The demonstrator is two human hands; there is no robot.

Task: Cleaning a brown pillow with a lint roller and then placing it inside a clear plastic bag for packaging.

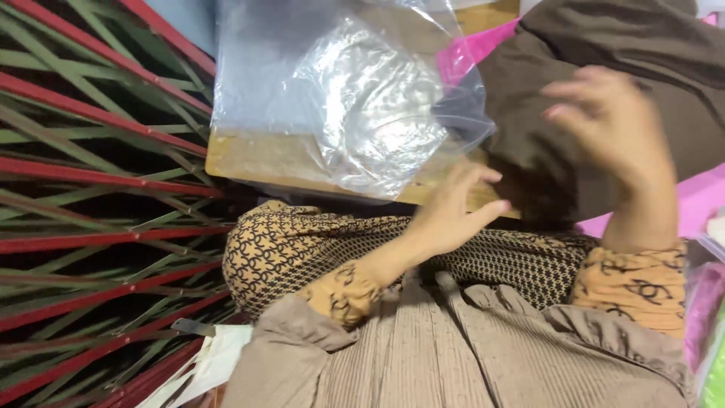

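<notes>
L hand [451,214] sits near centre, fingers [477,177] straight and close together, palm down, tips pointing to 1 o'clock. Fingertips lie at the edge of the dark brown fabric [604,45] and just beside the lower corner of the clear plastic bag [302,83]; can't tell if they press on either. It grips nothing.

R hand [615,125] is at 3 o'clock from the L, raised, fingers loosely spread and a bit blurred, laid over the brown fabric. Whether it pinches the cloth or only rests on it, can't tell.

The brown fabric fills the 1–2 o'clock area, a bulky folded mass w/ its lower end meeting the mouth of the bag. The bag lies at 12 o'clock on a wooden board [257,162], crinkled, w/ a shiny silvery bulge inside.

Both wrists wear orange patterned sleeves [638,283]. A black-and-tan patterned cloth [287,245] lies across the lap at 6–7 o'clock from the bag, ribbed beige garment [453,355] below it. Red and green slatted lattice [98,189] covers the whole 9 o'clock side. Pink surface [702,200] shows at 3 o'clock behind the R forearm.
</notes>
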